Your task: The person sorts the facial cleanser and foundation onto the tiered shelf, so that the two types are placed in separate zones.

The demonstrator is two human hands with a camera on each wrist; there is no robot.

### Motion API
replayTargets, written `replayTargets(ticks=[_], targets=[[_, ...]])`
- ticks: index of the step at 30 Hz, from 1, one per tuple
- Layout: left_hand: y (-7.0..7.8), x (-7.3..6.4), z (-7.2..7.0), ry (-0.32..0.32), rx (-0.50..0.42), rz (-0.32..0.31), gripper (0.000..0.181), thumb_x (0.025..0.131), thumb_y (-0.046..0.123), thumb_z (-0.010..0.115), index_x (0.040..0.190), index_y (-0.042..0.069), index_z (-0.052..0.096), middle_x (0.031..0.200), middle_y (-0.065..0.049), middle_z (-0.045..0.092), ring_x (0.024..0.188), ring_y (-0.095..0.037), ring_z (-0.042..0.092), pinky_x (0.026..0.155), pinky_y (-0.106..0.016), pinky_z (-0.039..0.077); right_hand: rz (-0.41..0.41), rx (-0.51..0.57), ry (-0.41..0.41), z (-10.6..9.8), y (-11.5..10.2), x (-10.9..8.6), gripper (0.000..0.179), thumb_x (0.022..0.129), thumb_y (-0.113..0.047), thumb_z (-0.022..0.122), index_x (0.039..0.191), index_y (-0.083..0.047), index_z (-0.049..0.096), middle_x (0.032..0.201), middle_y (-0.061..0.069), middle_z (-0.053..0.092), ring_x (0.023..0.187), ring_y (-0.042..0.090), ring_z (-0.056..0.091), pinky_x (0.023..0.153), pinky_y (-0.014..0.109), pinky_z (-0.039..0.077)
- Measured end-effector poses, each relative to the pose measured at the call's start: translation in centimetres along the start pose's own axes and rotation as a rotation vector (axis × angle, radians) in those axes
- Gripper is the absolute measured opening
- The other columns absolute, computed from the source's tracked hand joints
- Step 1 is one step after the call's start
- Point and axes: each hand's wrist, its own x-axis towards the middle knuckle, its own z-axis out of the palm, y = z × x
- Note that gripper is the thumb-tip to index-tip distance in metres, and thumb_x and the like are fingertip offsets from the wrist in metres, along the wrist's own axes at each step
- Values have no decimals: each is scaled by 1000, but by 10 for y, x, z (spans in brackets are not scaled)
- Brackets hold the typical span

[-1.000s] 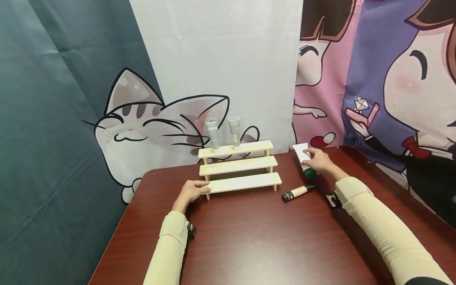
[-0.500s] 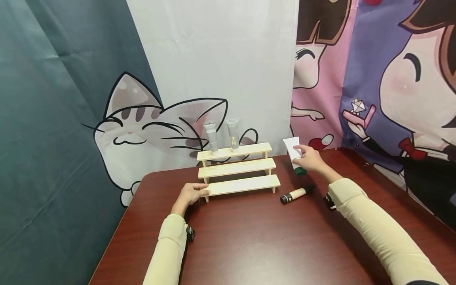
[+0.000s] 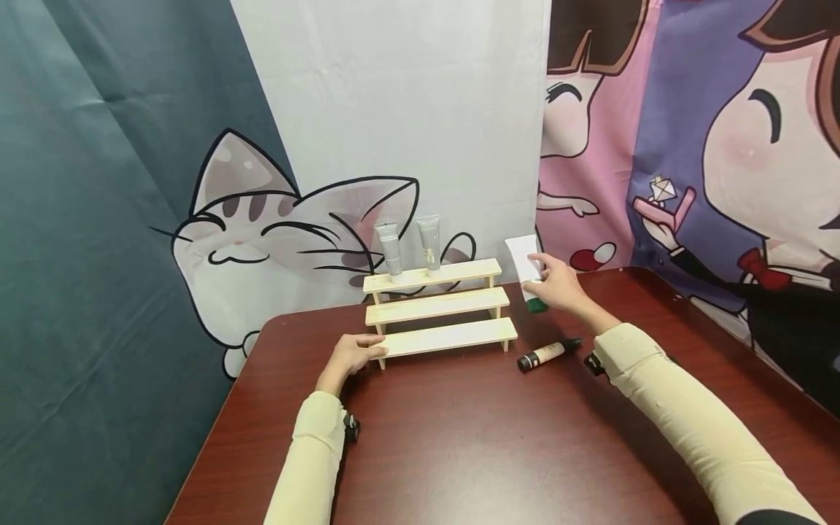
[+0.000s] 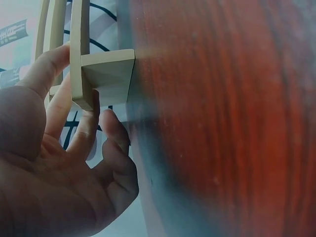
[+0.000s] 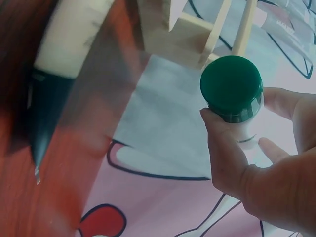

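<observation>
A three-step wooden display rack point(image 3: 446, 337) stands near the back of the table. My left hand point(image 3: 351, 354) grips the left end of its lowest step; in the left wrist view the thumb and fingers lie on either side of the board's end point(image 4: 79, 64). My right hand point(image 3: 563, 286) holds a white squeeze tube point(image 3: 523, 255) to the right of the rack, its green cap point(image 5: 231, 85) pointing down and its flat end up. On the top step, two grey squeeze tubes stand upright on their caps, a left one point(image 3: 391, 251) and a right one point(image 3: 429, 244).
A beige tube with black ends point(image 3: 547, 354) lies on the dark red tabletop point(image 3: 459, 437), in front of the right hand. Behind the table hangs a cloth backdrop point(image 3: 420, 109) printed with cartoon figures.
The right hand has lifted the white tube and carried it left toward the rack, turning it more upright. The left hand stays at the rack's lowest step.
</observation>
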Motion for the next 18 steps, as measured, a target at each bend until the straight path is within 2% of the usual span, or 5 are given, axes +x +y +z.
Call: replayTargets(ticks=[2,5,11,13,18], targets=[[0,0,-1,3,0,-1,37,81,26,83,117,21,76,69,-3,61,49,-13,46,46,-25,35,-5,19,17,2,-4,1,63,83,-15,76,140,-5,52,96,26,67,89,35,59,82,47,43],[1,1,-1,8,-1,-6,37,81,26,84,116,22,77,72,-5,62,49,-12,46,46,-25,35,-17,46,51,5,-10,3,63,84,-15,77,141,-8,53,101,27,67,92,35,61,86,50,44],[2,3,0,23,27,7,36,79,27,85,114,22,78,95,-8,68,50,-13,46,46,-25,34,-46,83,119,12,-22,4,63,83,-17,78,142,-13,55,107,27,67,89,35,64,68,41,49],[2,3,0,21,29,2,36,79,27,85,114,22,78,93,-8,68,50,-13,46,46,-25,35,-57,86,137,14,-25,4,63,83,-17,78,141,-13,55,107,26,67,91,36,64,66,39,48],[2,2,0,6,15,-5,36,80,26,84,116,22,77,70,-6,63,50,-14,48,46,-25,37,-72,93,169,22,-31,7,63,82,-17,79,141,-14,56,106,24,68,81,32,65,62,35,48]])
